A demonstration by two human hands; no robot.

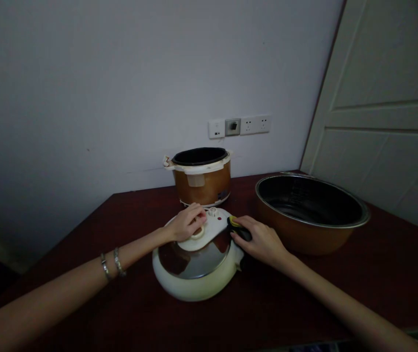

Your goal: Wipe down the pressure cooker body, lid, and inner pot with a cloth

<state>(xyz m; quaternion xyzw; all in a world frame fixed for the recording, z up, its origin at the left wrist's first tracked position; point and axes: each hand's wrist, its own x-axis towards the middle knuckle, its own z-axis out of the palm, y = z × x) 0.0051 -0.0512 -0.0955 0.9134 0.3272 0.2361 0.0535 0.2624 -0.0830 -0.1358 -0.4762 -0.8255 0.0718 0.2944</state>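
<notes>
A pressure cooker lid (pixel 203 276), white around the rim with a shiny metal top, lies on the dark red table. My left hand (pixel 188 222) is closed around the white handle (pixel 198 233) in the lid's middle. Between the fingers of my right hand (pixel 262 240) is a black-and-yellow hand tool (pixel 241 231), probably a brush, held against the right side of the lid. Its working face is hidden. A small white valve knob (pixel 212 211) and a red dot show on the lid between both hands.
Behind the lid stands the brown cooker body (pixel 202 188) with a white rim, close to the wall. A large brown inner pot (pixel 309 230), black inside, is to the right. Wall sockets (pixel 254 125) sit above the table (pixel 113 234); a pale door (pixel 385 107) is at right.
</notes>
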